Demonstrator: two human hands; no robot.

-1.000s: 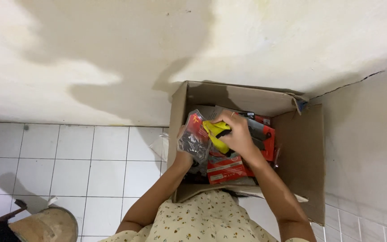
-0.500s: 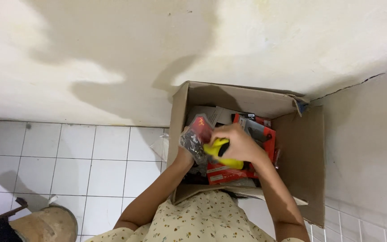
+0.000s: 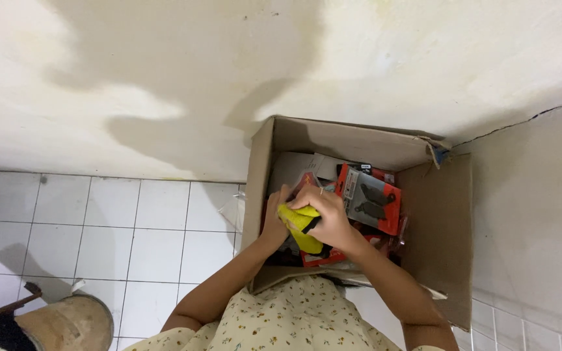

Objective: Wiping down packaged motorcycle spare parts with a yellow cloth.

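One open cardboard box (image 3: 437, 260) stands right of centre in the frame, against the wall (image 3: 164, 78) and on the white tile floor (image 3: 99, 227). Both hands are inside it, close together at its left half. The right hand (image 3: 330, 218) is curled around one yellow item (image 3: 302, 229), fingers wrapped over its top. The left hand (image 3: 276, 218) presses against the same yellow item from the left, fingers bent along it. Just right of the hands lies one red blister pack (image 3: 369, 205) holding two dark parts, tilted. More red packs lie beneath; their count cannot be told. At the lower left of the frame sits one round tan stool (image 3: 66, 325).
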